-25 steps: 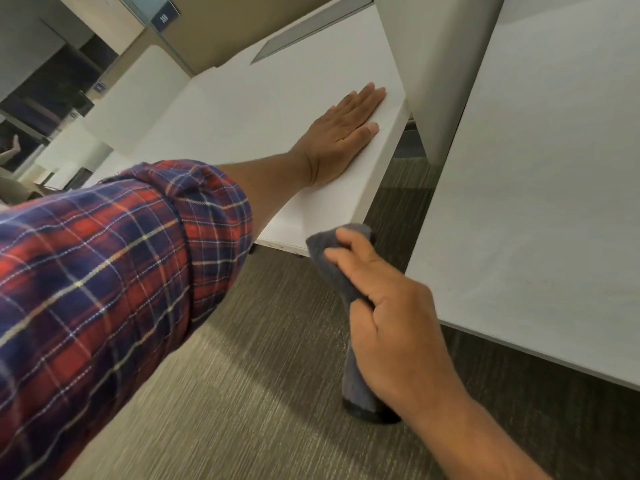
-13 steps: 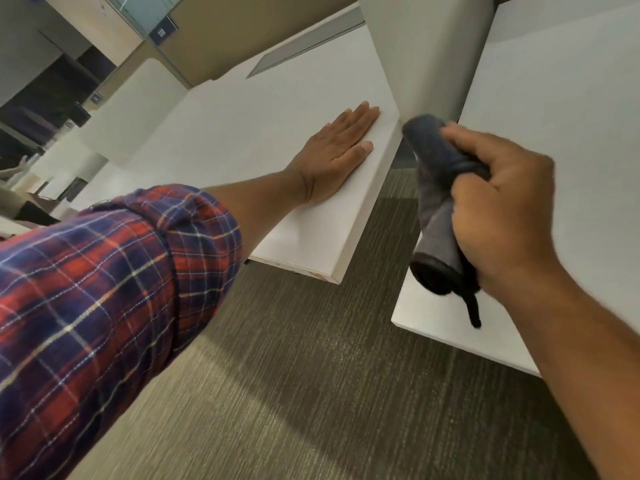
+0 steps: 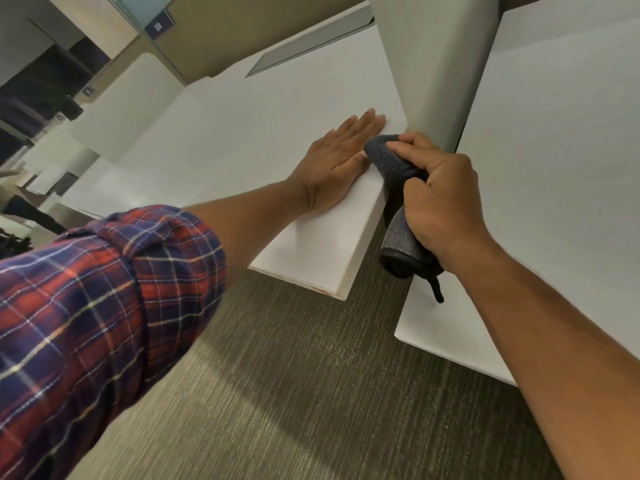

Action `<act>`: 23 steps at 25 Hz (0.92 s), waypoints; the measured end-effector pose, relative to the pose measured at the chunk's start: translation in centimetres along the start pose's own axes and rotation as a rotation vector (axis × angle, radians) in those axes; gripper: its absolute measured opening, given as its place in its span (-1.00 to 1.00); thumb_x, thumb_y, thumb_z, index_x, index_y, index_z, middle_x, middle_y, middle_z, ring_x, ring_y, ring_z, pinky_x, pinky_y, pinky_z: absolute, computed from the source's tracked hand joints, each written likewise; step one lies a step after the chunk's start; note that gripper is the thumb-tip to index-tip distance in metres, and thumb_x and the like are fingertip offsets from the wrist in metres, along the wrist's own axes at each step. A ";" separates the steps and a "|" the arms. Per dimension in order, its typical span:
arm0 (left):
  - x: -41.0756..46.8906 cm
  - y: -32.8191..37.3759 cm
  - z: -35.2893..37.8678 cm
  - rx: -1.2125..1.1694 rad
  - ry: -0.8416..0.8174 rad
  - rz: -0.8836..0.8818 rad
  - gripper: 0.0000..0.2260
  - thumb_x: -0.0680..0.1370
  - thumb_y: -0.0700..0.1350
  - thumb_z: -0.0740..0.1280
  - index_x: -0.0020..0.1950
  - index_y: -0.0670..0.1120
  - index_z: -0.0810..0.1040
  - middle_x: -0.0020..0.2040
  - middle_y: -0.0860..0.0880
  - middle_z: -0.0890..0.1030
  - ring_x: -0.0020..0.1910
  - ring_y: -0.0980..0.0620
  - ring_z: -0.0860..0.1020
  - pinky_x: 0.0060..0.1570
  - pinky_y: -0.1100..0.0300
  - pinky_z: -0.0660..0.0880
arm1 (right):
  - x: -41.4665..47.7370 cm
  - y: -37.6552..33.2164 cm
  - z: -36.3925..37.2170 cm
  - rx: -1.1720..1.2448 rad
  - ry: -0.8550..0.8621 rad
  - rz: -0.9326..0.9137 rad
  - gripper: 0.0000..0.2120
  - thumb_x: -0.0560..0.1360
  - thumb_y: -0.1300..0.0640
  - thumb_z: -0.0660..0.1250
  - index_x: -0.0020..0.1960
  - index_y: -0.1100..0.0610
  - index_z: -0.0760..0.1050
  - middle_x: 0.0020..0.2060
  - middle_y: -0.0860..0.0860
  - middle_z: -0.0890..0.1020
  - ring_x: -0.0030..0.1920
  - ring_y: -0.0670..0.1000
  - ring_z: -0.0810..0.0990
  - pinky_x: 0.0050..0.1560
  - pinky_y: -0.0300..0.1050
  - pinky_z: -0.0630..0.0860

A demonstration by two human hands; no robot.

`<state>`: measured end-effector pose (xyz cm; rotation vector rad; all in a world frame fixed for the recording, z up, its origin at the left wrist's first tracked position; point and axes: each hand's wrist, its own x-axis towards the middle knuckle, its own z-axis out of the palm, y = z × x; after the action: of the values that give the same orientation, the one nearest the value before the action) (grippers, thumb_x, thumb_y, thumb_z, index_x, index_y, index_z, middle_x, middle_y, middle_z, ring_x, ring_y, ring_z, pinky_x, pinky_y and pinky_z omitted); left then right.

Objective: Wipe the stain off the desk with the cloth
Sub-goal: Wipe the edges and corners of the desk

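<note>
The left hand lies flat on the desk — likely bracing — while the right hand grips the cloth, its bunched end at the desk edge.

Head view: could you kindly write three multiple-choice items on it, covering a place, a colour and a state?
1. Where is the cloth? A. On the carpet. B. At the desk edge, beside the left hand. C. On a chair.
2. What colour is the cloth? A. Dark grey. B. Yellow. C. White.
3. How does the left hand lie? A. Flat on the desk. B. Fisted. C. Round the cloth.
Answers: 1 B, the right hand holds it at that edge; 2 A, its pile is dark grey; 3 A, fingers straight, palm down.
</note>
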<state>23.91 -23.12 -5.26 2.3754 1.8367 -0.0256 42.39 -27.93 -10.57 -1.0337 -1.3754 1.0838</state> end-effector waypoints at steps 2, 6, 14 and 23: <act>-0.1 0.0 0.0 -0.004 -0.001 -0.006 -0.42 0.69 0.11 -0.11 0.74 0.08 0.02 0.76 0.06 -0.01 0.73 0.05 -0.07 0.63 0.11 -0.16 | -1.3 -0.4 0.4 0.009 0.008 -0.017 -0.50 0.55 0.41 0.21 0.37 0.06 0.63 0.10 -0.49 0.47 0.03 -0.53 0.47 0.09 -0.72 0.24; -0.3 0.1 0.0 -0.002 -0.008 -0.004 -0.42 0.70 0.12 -0.10 0.75 0.08 -0.01 0.76 0.06 -0.03 0.73 0.05 -0.08 0.62 0.09 -0.15 | -4.7 -0.8 1.2 0.009 -0.004 -0.006 -0.53 0.57 0.40 0.21 0.35 0.06 0.64 0.14 -0.42 0.51 0.03 -0.62 0.40 0.11 -0.72 0.24; -0.3 0.3 -0.2 0.006 0.002 0.003 -0.42 0.70 0.13 -0.11 0.75 0.08 -0.02 0.76 0.06 -0.03 0.73 0.04 -0.08 0.64 0.08 -0.14 | -12.1 -2.0 2.5 0.074 -0.038 0.058 -0.55 0.60 0.40 0.23 0.33 0.03 0.64 0.17 -0.60 0.42 0.14 -0.62 0.40 0.32 -0.55 0.33; -0.4 -0.4 0.3 0.015 0.015 0.031 -0.45 0.75 0.14 -0.13 0.75 0.07 -0.06 0.76 0.05 -0.06 0.73 0.01 -0.09 0.66 0.00 -0.15 | -17.2 -3.2 4.2 0.151 0.033 0.120 -0.53 0.62 0.43 0.23 0.30 -0.01 0.67 0.33 -0.30 0.61 0.34 -0.34 0.51 0.42 -0.23 0.47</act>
<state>23.40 -23.41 -5.59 2.4202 1.8123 -0.0179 39.44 -45.64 -11.29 -1.0287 -1.1986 1.2343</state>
